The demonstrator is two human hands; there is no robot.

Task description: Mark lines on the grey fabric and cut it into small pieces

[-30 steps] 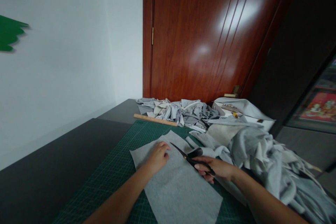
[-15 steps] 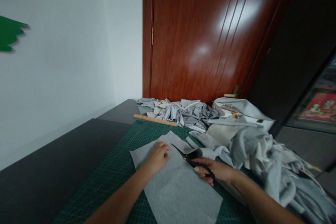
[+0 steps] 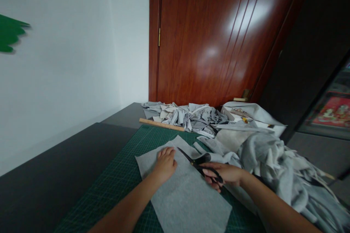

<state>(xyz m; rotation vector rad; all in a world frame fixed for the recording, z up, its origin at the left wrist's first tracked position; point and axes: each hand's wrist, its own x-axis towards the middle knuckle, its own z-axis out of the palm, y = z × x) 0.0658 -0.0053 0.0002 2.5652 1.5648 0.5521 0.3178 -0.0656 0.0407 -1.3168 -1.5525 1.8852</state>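
Observation:
A grey fabric piece (image 3: 191,196) lies on a green gridded cutting mat (image 3: 109,189). My left hand (image 3: 166,164) is palm down on its upper part, the fingers slightly bent and resting on the cloth; the thumb is mostly hidden. Black-handled scissors (image 3: 193,164) are in my right hand (image 3: 222,174), with fingers wrapped round the handles. Their blades point up and left along the fabric's upper right edge, the tip close to my left fingers. A strip of cloth (image 3: 216,158) lies just beyond the blades.
Grey scraps (image 3: 188,116) are heaped at the back behind a wooden ruler (image 3: 161,124). A large fabric pile (image 3: 273,156) crowds the right side, beside a white box (image 3: 231,114) of small items. Behind stands a brown door (image 3: 202,43); a white wall (image 3: 68,62) borders the left.
My left hand has turned flatter onto the fabric, its thumb and finger gap no longer showing. My right hand and the scissors have shifted very slightly; the fabric lies about the same.

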